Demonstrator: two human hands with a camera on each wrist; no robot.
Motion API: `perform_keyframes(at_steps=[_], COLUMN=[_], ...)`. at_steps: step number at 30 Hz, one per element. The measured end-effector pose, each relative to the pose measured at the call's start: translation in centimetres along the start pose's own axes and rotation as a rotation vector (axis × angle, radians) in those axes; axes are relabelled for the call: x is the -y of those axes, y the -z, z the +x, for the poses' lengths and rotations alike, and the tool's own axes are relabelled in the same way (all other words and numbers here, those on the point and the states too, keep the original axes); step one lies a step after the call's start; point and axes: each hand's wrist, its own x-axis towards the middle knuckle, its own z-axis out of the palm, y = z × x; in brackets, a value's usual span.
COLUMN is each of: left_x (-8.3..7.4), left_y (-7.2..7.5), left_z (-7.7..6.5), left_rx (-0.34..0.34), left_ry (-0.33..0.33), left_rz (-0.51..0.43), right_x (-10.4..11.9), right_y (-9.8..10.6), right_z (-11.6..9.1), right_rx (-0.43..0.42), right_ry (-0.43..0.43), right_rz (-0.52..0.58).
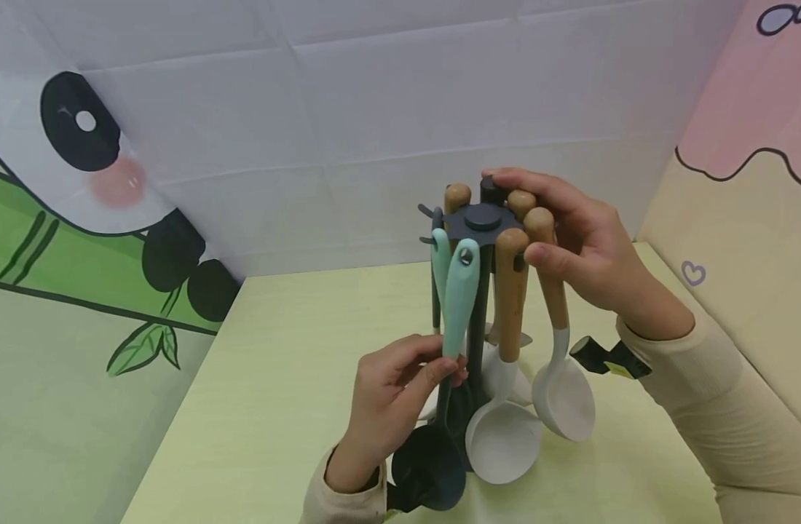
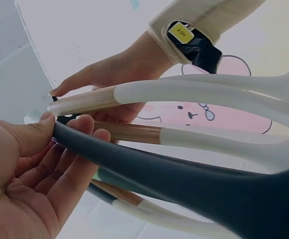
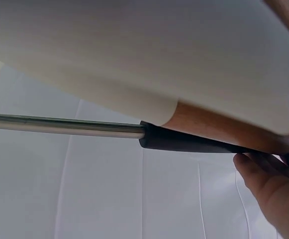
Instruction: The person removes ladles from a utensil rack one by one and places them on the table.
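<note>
A dark utensil rack (image 1: 482, 218) stands on the table, hung round with kitchen utensils. Low on its mint-green handle (image 1: 462, 298), a black ladle (image 1: 429, 469) is pinched between the thumb and fingers of my left hand (image 1: 397, 386). The handle's top end sits at the rack's rim. My right hand (image 1: 587, 244) spans the rack's top from the right, gripping it among the hung handles. Its thumb lies by a wooden handle (image 1: 540, 225), its forefinger over a black handle end (image 1: 492, 191). In the right wrist view, the fingertips meet a black handle (image 3: 184, 141) with a metal shaft.
A white ladle (image 1: 503, 444) with a wooden handle hangs at the front, another white-bowled utensil (image 1: 564, 400) on the right. A second mint handle (image 1: 440, 255) is just behind the first. The pale yellow table (image 1: 296, 349) meets a white back wall (image 1: 374, 109) and printed side walls.
</note>
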Motion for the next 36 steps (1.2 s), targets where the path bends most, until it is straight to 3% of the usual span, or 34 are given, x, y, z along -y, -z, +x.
perform_keyframes(at_steps=[7,14,36], left_x=[-0.6,-0.3,-0.5], left_y=[0.7,1.8,6.2], left_z=[0.0,-0.1,0.0], left_rx=[-0.025,-0.053,-0.222], left_ry=[-0.056,-0.125,-0.134], left_rz=[0.001,-0.008,0.132], right_x=[0.0,0.0,-0.1], right_y=[0.1,0.0,-0.1], right_z=[0.0,-0.1,0.0], right_rx=[0.004,-0.008,-0.019], right_ry=[0.0,-0.012,0.017], right_rz=[0.01,-0.006,-0.016])
